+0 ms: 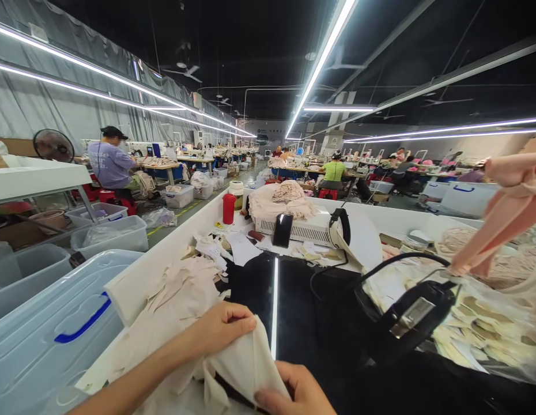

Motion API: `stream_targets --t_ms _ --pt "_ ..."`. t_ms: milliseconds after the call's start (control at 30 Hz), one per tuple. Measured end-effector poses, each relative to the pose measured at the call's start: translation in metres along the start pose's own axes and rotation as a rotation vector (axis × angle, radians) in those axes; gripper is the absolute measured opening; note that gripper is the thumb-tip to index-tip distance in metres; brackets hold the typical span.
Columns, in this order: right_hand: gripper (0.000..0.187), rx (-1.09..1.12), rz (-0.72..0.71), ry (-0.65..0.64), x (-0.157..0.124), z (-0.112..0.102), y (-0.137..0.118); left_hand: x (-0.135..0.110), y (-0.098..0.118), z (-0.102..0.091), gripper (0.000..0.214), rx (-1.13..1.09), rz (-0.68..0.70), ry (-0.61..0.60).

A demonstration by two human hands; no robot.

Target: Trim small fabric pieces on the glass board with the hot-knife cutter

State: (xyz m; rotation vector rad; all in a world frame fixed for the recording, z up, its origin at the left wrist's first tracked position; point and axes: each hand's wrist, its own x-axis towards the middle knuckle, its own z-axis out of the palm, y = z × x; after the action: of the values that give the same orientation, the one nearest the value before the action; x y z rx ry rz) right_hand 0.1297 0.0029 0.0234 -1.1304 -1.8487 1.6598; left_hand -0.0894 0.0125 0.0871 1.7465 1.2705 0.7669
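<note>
Between my two hands a cream fabric piece (250, 357) is stretched at the near edge of the black work surface. My left hand (218, 328) pinches its upper edge, thumb and fingers closed on it. Lower down, my right hand (296, 392) grips the same piece near its side, its fingers partly cut off by the frame. Under and behind my left hand spreads a heap of cream cut fabric pieces (177, 288). To the right stands a black machine head (415, 317) with a metal plate.
A white machine box (315, 227) with folded cream fabric on top stands behind, a phone (282, 230) leaning on it. A red bottle (229, 208) is beside it. At right hang pink fabric strips (497, 213); at left is a lidded plastic bin (64, 323). Several people sit farther off.
</note>
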Motion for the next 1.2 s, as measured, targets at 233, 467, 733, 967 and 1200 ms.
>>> stream_targets --t_ms 233,467,733,967,1200 --pt "0.033 -0.117 -0.171 0.214 0.026 -0.041 -0.030 0.018 0.033 -0.038 0.035 0.220 0.183 0.129" --pt "0.032 -0.332 -0.412 0.502 0.053 -0.075 -0.042 0.007 0.049 -0.029 0.032 0.605 0.409 0.342" --pt "0.031 -0.712 -0.402 0.609 0.054 -0.086 0.025 -0.018 -0.049 0.098 0.016 0.904 0.697 0.241" --pt "0.041 -1.010 -0.350 0.696 0.052 -0.096 0.041 -0.039 -0.070 0.104 0.018 1.019 0.638 0.269" --pt "0.062 -1.122 -0.446 0.547 0.039 -0.079 0.041 -0.045 -0.066 0.073 0.028 1.110 0.521 0.197"
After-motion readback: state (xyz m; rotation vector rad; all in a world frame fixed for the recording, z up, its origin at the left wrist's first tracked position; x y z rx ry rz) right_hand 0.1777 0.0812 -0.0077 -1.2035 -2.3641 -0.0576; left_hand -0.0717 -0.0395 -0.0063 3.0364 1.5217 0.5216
